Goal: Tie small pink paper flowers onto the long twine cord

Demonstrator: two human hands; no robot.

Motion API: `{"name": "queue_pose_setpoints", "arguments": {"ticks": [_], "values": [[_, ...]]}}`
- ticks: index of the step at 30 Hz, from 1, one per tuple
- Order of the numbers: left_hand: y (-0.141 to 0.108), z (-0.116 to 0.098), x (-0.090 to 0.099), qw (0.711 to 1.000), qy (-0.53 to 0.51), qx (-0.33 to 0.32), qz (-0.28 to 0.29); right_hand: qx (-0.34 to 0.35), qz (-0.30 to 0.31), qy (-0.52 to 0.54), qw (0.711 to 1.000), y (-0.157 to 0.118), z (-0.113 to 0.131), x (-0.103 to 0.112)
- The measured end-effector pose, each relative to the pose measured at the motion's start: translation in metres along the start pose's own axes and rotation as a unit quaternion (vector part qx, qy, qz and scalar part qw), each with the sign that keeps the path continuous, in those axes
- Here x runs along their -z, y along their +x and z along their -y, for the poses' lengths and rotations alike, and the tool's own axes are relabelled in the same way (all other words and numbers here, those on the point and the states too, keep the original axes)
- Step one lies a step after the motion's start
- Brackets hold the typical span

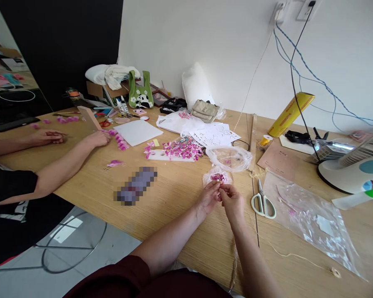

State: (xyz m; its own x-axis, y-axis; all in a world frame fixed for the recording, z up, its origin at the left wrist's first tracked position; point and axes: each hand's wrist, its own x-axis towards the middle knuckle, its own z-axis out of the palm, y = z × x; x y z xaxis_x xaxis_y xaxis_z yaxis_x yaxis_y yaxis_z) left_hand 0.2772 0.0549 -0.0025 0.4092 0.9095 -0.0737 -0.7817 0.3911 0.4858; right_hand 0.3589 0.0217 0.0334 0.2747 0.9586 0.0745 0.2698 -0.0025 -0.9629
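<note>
My left hand (209,197) and my right hand (233,202) meet fingertip to fingertip over the wooden table, both closed in a pinch. What they pinch is too small to make out. Just beyond the fingers sits a small clear plastic bag (206,178) with dark pink petals (217,177) in it. A larger clear bag (240,157) lies behind that. Pink artificial flowers (183,150) are heaped on a white strip (170,157) farther off. Scissors (263,203) with pale handles lie right of my right hand, points away from me.
At left, a co-worker's hands (101,138) rest by pink flower pieces (121,141). A blurred-out object (136,186) lies left of my arms. Right are a flat plastic bag (313,219), thin cord (286,254), a white fan (357,161) and a yellow roll (292,114).
</note>
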Motion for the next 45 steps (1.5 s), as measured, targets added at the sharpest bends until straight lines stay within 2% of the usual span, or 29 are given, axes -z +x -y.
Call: {"name": "queue_pose_setpoints", "arguments": {"ticks": [7, 10, 13, 16, 21, 28, 33, 39, 45], "values": [[0.002, 0.002, -0.001, 1.0, 0.0, 0.007, -0.001, -0.008, 0.005, 0.077, 0.997, 0.001, -0.003, -0.003], [0.003, 0.005, 0.001, 1.0, -0.01, 0.001, -0.009, 0.003, 0.013, 0.075, 0.997, 0.001, 0.001, 0.0], [0.004, 0.007, 0.002, 0.999, -0.047, -0.009, -0.011, 0.021, 0.03, 0.009, 0.999, 0.003, 0.005, 0.009], [0.003, 0.009, 0.002, 0.997, -0.076, 0.009, 0.004, 0.05, 0.058, -0.112, 0.991, 0.008, 0.009, 0.023], [-0.004, 0.004, -0.003, 0.996, -0.077, 0.053, 0.016, 0.115, 0.144, -0.289, 0.939, 0.018, 0.029, 0.053], [-0.011, -0.009, -0.013, 0.99, 0.025, 0.106, 0.087, 0.121, 0.246, -0.431, 0.86, 0.027, 0.067, 0.082], [-0.015, -0.01, -0.027, 0.978, 0.167, 0.051, 0.111, 0.131, 0.299, -0.481, 0.813, 0.028, 0.083, 0.087], [-0.019, -0.01, -0.038, 0.95, 0.295, -0.001, 0.101, 0.136, 0.312, -0.499, 0.797, 0.025, 0.092, 0.09], [-0.019, -0.017, -0.041, 0.92, 0.378, 0.007, 0.106, 0.146, 0.314, -0.486, 0.803, 0.023, 0.096, 0.094]]}}
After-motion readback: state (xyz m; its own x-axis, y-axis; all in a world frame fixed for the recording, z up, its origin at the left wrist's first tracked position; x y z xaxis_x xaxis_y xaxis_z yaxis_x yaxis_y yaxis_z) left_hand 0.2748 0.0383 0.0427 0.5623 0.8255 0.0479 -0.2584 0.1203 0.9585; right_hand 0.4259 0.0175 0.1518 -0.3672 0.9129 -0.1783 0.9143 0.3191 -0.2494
